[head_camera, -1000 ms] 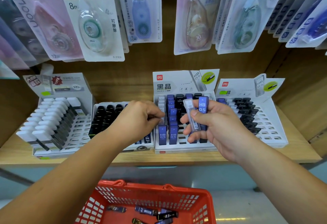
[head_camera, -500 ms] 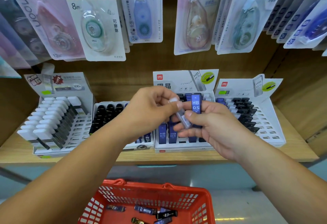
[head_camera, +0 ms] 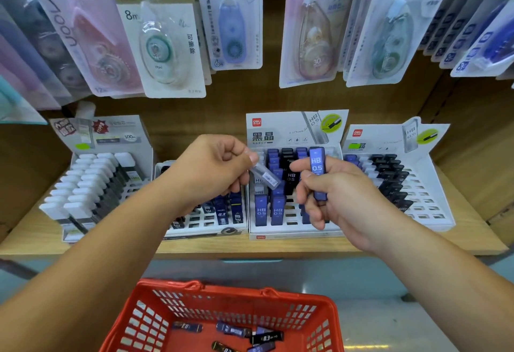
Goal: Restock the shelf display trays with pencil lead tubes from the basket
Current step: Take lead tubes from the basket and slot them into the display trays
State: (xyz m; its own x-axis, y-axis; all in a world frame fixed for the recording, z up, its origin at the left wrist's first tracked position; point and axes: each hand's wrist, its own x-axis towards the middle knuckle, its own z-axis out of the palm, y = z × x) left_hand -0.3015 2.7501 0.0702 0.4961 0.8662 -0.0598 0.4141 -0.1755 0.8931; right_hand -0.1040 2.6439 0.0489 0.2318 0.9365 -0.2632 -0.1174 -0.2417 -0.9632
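My left hand (head_camera: 214,169) pinches a clear grey lead tube (head_camera: 265,175) by its top end, tilted, above the middle display tray (head_camera: 292,233). My right hand (head_camera: 333,198) grips an upright blue HB 0.5 lead tube (head_camera: 317,172) just to the right, over the same tray. That tray holds several blue and black tubes in its slots. The red basket (head_camera: 222,315) sits low in front, with several dark lead tubes (head_camera: 251,335) lying on its bottom.
Three more trays stand on the wooden shelf (head_camera: 278,249): a white-capped one (head_camera: 91,185) at far left, a 0.3 tray (head_camera: 211,221) behind my left wrist, a black-tube tray (head_camera: 403,185) at right. Correction-tape packs (head_camera: 158,34) hang above.
My left hand rose from the tray, took the clear grey tube out of my right hand and drew it leftward. My right hand keeps the blue tube.
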